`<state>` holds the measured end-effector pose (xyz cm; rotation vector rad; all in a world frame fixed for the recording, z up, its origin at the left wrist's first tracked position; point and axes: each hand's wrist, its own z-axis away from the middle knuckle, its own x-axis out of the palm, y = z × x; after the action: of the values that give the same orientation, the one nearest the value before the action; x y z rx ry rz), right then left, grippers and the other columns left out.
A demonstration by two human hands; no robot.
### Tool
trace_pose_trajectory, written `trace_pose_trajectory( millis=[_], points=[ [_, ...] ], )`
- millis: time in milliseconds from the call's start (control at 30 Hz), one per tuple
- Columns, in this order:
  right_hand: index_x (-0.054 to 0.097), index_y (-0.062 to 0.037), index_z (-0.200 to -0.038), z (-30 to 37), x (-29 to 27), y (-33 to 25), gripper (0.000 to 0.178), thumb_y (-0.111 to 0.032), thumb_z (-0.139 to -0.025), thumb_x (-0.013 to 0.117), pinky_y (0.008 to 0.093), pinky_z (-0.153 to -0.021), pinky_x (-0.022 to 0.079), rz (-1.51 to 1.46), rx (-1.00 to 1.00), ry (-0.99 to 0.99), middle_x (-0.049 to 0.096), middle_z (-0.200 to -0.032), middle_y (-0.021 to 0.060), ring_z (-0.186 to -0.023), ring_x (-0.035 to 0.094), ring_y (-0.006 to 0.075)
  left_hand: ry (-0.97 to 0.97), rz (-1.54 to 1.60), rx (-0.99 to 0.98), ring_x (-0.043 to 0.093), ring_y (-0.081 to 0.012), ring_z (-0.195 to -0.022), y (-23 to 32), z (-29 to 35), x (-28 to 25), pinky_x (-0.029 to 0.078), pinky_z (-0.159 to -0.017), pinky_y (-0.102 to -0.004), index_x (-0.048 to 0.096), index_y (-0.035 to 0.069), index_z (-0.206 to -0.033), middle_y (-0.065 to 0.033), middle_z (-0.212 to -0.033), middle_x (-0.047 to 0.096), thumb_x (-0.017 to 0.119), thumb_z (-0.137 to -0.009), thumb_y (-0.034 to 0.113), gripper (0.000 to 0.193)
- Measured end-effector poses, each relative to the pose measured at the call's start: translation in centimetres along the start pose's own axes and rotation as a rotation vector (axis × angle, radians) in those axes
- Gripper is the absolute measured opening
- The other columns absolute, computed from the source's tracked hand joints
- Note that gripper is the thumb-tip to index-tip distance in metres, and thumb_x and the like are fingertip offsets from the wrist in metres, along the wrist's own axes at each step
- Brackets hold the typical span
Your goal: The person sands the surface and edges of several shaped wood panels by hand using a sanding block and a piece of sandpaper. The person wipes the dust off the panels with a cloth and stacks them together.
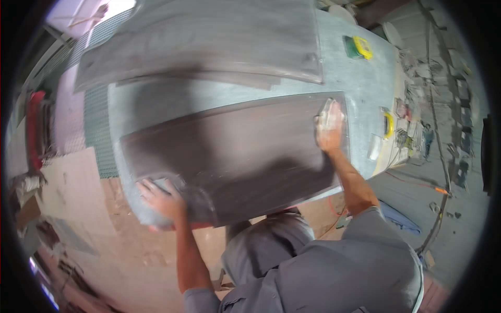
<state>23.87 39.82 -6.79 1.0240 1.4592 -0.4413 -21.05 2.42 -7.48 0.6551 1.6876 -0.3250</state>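
Note:
A large dark grey-brown sheet (261, 141) lies across the pale blue-green table, its surface shiny in places. My left hand (164, 198) rests with fingers spread on the sheet's near left corner, where a greyish, film-like patch shows around the fingertips. At the right end, my right hand (331, 128) is stretched flat along the sheet's edge. Something whitish covers part of its fingers; motion blur hides what it is. Neither hand visibly grips anything.
Further grey sheets (209, 41) are stacked at the table's (360, 78) far side. A yellow-and-green object (359, 47) sits far right, and a yellow ring-shaped item (388, 124) lies by the right edge among small tools. An orange hose (334, 208) runs below the table.

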Motion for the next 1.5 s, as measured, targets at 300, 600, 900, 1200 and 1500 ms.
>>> trace_pose_trajectory(
  millis=[300, 600, 900, 1200, 1500],
  points=[
    [0.055, 0.0086, -0.155, -6.0, -13.7, -39.6, 0.074, -0.027, -0.093, 0.073, 0.0580, -0.126, 0.040, -0.901, -0.348, 0.055, 0.054, -0.162, 0.0287, -0.153, 0.049, 0.0446, -0.041, 0.169, -0.059, 0.033, -0.0413, -0.165, -0.7, 0.1, 0.9, 0.024, -0.135, -0.0554, 0.041, -0.006, -0.165, -0.0280, -0.177, 0.035, 0.050, -0.109, 0.018, 0.062],
    [0.049, 0.0063, -0.161, -1.8, -11.5, -32.3, 0.074, -0.026, -0.099, 0.070, 0.0544, -0.129, 0.036, -0.808, -0.296, 0.082, 0.050, -0.167, 0.0264, -0.157, 0.045, 0.0419, 0.072, 0.291, -0.042, 0.033, -0.0441, -0.164, -2.4, 0.7, 0.7, 0.022, -0.134, -0.0627, 0.034, 0.008, -0.173, -0.0282, -0.177, 0.034, 0.057, -0.112, 0.034, 0.071],
    [0.055, 0.0137, -0.153, 4.9, -6.2, -20.2, 0.066, -0.033, -0.106, 0.058, 0.0645, -0.126, 0.033, -0.278, 0.160, 0.097, 0.053, -0.160, 0.0364, -0.150, 0.047, 0.0532, 0.095, 0.171, 0.020, 0.038, -0.0478, -0.160, -0.2, 0.2, 0.5, 0.029, -0.130, -0.0631, 0.057, 0.018, -0.164, -0.0319, -0.173, 0.038, 0.055, -0.111, 0.031, 0.054],
    [0.063, 0.0051, -0.147, 6.0, -9.8, -22.0, 0.058, -0.023, -0.096, 0.067, 0.0552, -0.125, 0.040, -0.793, 0.050, 0.157, 0.061, -0.151, 0.0268, -0.146, 0.054, 0.0444, 0.072, 0.012, 0.090, 0.043, -0.0531, -0.153, -0.8, 0.3, 0.1, 0.036, -0.123, -0.0657, 0.046, 0.021, -0.171, -0.0330, -0.173, 0.035, 0.067, -0.103, 0.064, 0.084],
    [0.056, 0.0163, -0.148, 6.6, -2.2, -0.7, 0.064, -0.030, -0.105, 0.059, 0.0594, -0.126, 0.037, -0.038, 0.273, 0.032, 0.056, -0.150, 0.0427, -0.144, 0.051, 0.0561, 0.104, -0.066, 0.089, 0.047, -0.0512, -0.151, -1.0, 0.2, 0.7, 0.036, -0.122, -0.0648, 0.050, 0.020, -0.169, -0.0330, -0.173, 0.037, 0.066, -0.102, 0.070, 0.086]
  ],
)
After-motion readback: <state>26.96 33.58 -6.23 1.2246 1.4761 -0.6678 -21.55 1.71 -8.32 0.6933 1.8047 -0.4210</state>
